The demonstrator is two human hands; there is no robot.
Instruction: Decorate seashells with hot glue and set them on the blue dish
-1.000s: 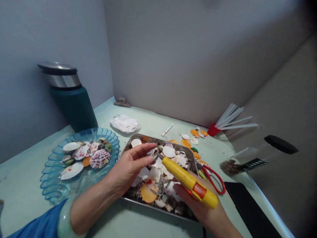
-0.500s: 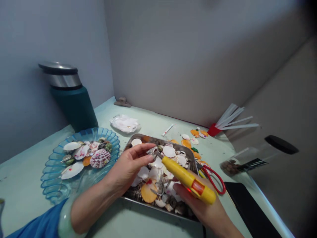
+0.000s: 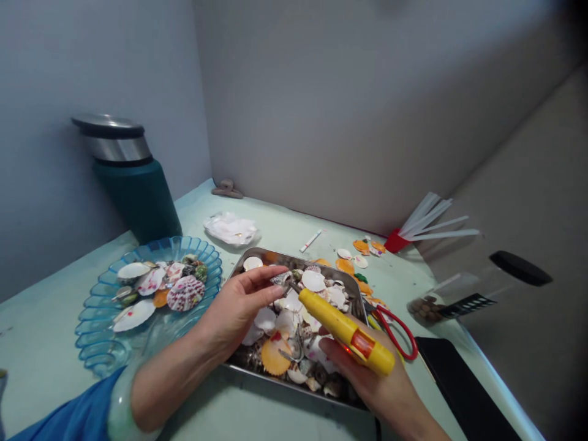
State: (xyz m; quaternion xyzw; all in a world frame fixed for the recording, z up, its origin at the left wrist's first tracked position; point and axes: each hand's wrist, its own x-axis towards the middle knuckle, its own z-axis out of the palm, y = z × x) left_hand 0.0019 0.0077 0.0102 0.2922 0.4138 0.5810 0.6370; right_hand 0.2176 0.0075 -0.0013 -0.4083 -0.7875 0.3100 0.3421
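Above a metal tray (image 3: 298,387) full of seashells, my left hand (image 3: 243,300) pinches a small grey spiral shell (image 3: 281,278) between thumb and fingertips. My right hand (image 3: 367,367) is wrapped round a yellow glue gun (image 3: 340,321) with an orange-red part near its rear. The gun's metal nozzle points left and sits right by the small shell; whether they touch cannot be made out. Beneath the hands lie white shells, an orange scallop shell (image 3: 275,356) and a curved metal piece. Part of the tray is hidden by the hands.
At the left stand a blue scalloped plate (image 3: 92,324) with shells and a teal bottle (image 3: 138,199). Rightward are red-handled scissors (image 3: 404,331), a black phone-like slab (image 3: 459,380), a clear jar (image 3: 452,294) and a red cup (image 3: 395,241) of white sticks. Behind the tray lies a white packet (image 3: 232,229).
The rear of the glue gun and my right hand have shifted very slightly left. My left hand and the small shell have hardly moved.
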